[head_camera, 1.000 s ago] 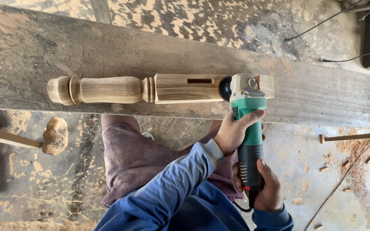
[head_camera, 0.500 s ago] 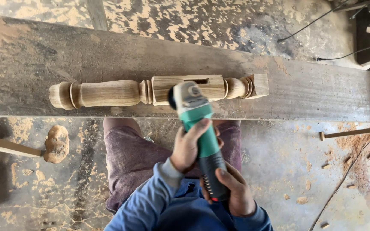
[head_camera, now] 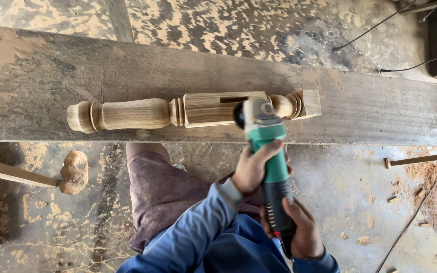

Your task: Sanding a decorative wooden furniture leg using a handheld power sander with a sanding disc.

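Both hands wrapped tight on the green angle grinder [head_camera: 266, 167]: left hand [head_camera: 253, 169] up front, right hand [head_camera: 302, 230] at the tail (cord end). Its head meets the turned wooden leg [head_camera: 178, 111], which lies crosswise just beyond my grip on the table [head_camera: 380, 111].

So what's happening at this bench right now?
A person holds a green power grinder in both hands: the left hand near its head, the right hand around the rear grip. Its head is at the square, slotted part of a turned wooden leg lying on a dusty plank.
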